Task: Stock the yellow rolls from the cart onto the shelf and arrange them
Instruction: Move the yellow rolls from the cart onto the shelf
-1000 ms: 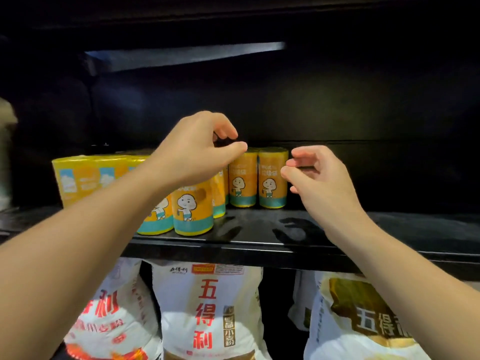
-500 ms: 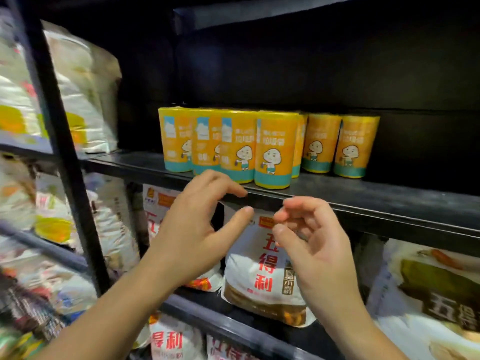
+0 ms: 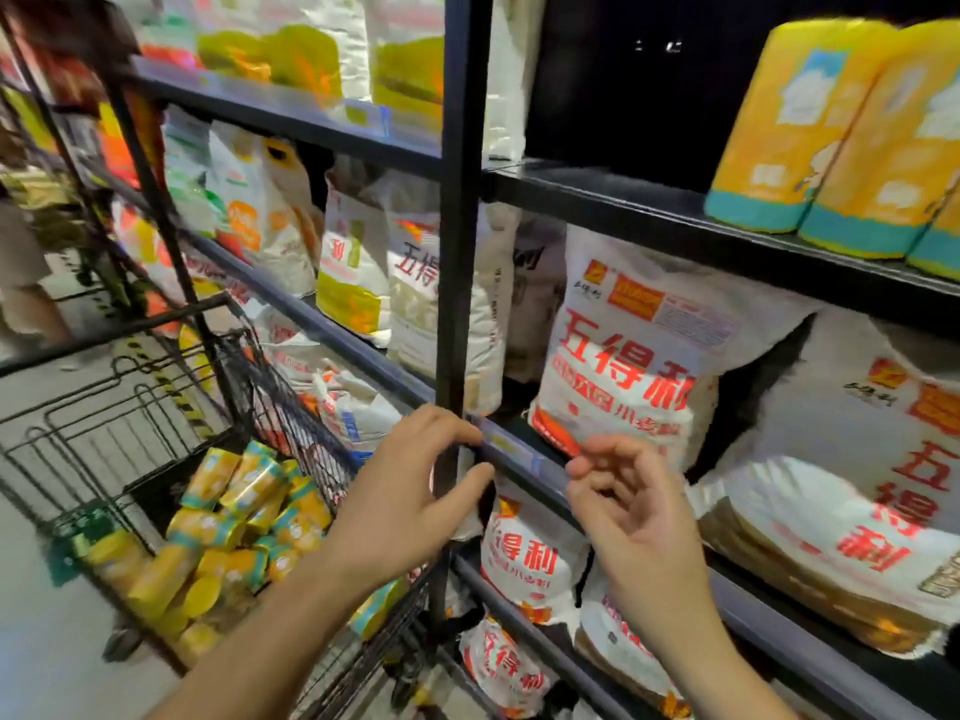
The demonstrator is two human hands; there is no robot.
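The heap of yellow rolls [image 3: 234, 532] lies in the wire cart [image 3: 280, 402] at lower left; they rest on their sides in a loose pile, long axes crossing one another, most slanting from lower left up to upper right, teal end bands facing either way; a few turn a round yellow end toward the camera. At upper right the standing rolls [image 3: 810, 127] sit on the dark shelf [image 3: 649, 210], touching side by side; each is upright on its teal band, long axis square to the shelf board, printed face toward the aisle; the wide lens makes them seem to lean. The left hand [image 3: 400, 496] hangs in front of the black post [image 3: 457, 252] of the rack, above the cart's near corner; it holds nothing, thumb and fingers spread apart in a loose C. The right hand [image 3: 634, 517] is just to the right of the post, in front of a lower shelf edge; its fingers are loosely curled, palm turned inward, and it too is empty; the two hands are near each other but not touching. White flour bags [image 3: 623, 366] with red lettering fill the shelves under the standing rolls and behind the hands; the pale floor [image 3: 47, 641] shows left of the cart.
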